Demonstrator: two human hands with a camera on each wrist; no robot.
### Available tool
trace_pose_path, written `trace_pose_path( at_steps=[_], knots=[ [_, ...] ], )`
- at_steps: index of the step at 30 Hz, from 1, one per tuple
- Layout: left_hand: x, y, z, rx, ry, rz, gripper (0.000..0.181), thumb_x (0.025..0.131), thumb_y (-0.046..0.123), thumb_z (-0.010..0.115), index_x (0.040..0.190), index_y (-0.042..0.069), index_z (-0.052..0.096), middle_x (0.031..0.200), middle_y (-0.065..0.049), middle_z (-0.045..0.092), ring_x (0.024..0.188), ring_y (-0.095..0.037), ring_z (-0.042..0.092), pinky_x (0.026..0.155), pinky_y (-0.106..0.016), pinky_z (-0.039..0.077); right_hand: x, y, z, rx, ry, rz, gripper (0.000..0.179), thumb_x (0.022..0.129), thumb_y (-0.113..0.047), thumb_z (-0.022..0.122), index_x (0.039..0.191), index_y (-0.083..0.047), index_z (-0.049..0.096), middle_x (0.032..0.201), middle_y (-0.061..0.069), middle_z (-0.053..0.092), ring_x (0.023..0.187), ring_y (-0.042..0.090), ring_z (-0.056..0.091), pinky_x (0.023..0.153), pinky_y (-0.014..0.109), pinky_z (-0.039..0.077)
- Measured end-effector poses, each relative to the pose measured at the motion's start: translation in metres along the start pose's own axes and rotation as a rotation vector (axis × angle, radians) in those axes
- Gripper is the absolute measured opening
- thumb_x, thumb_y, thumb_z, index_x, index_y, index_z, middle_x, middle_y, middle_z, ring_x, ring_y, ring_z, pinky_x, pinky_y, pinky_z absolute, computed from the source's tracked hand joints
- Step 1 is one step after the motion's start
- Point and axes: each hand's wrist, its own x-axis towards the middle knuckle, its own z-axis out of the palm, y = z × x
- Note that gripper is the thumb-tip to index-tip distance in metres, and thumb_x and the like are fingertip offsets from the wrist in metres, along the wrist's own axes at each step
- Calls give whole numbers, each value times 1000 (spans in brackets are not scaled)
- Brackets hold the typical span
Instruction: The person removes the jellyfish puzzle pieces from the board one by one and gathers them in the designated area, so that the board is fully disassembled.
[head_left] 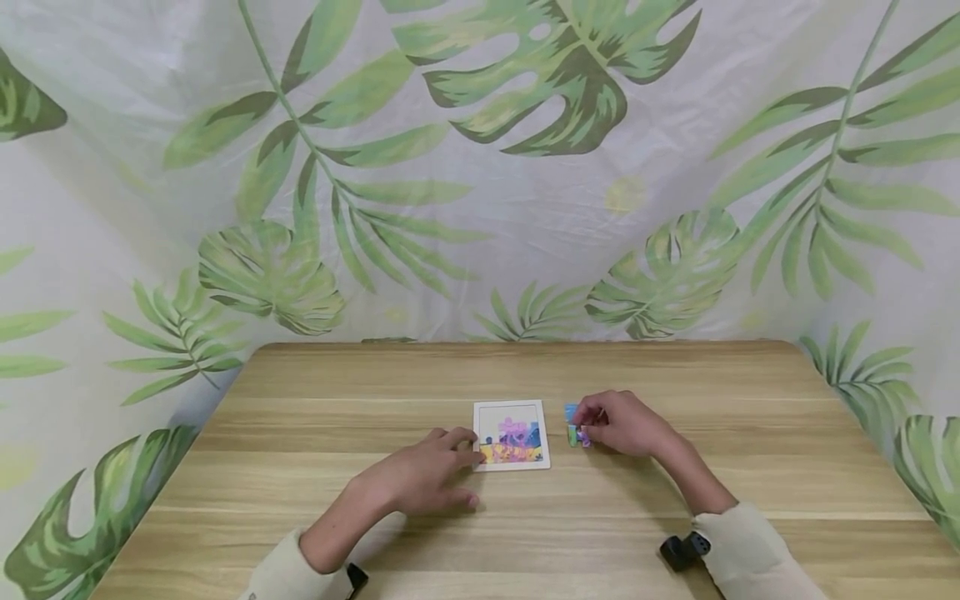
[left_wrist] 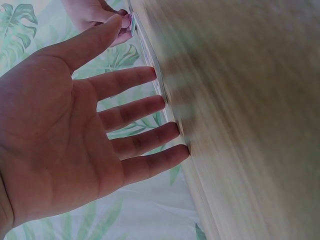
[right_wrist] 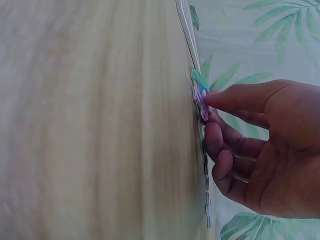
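Observation:
A white-rimmed jigsaw puzzle tray (head_left: pixel 546 451) lies on the table in the head view, its lower part covered by joined colourful pieces (head_left: pixel 513 451) and its upper part pale. My left hand (head_left: pixel 420 477) spreads at the tray's left side, fingertips on or near the rim. In the left wrist view that hand (left_wrist: pixel 60 125) has its fingers extended and holds nothing. To the tray's right, my right hand (head_left: pixel 626 423) pinches a small pink, purple and teal puzzle piece (right_wrist: pixel 202 99) between thumb and fingers. More loose pieces (head_left: pixel 571 412) lie under it, partly hidden by the fingers.
The wood-grain table (head_left: pixel 360 392) reaches back to a leaf-printed curtain (head_left: pixel 525 208). A row of flat pieces (right_wrist: pixel 208 202) lies on the tabletop below the right hand in the right wrist view. Black wrist devices (head_left: pixel 684 551) sit at both sleeves.

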Motion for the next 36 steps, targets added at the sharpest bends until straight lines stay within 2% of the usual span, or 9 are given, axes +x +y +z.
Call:
trace_pose_path(
  at_steps=[16, 22, 36],
  knots=[
    [-1, 1, 1, -2, 0, -14, 58, 100, 45, 75, 150, 16, 64, 165, -10, 47, 148, -37, 48, 110, -54, 54, -2, -4, 1, 10, -10, 6, 9, 97, 0, 74, 101, -8, 76, 91, 0, 72, 78, 11, 60, 70, 23, 51],
    [0, 0, 1, 6, 1, -6, 59, 101, 45, 75, 150, 15, 64, 165, -11, 47, 148, -37, 48, 111, -54, 54, 1, -7, 2, -12, 4, 7, 9, 97, -2, 75, 100, -10, 76, 91, -2, 73, 81, 10, 61, 74, 25, 52],
    [1, 0, 0, 4, 2, -5, 59, 100, 46, 75, 149, 14, 64, 164, -11, 48, 147, -38, 49, 112, -55, 53, 25, -30, 15, 29, -24, -39, 14, 96, -3, 73, 109, -9, 77, 97, 0, 73, 84, 10, 63, 72, 27, 55]
  ],
)
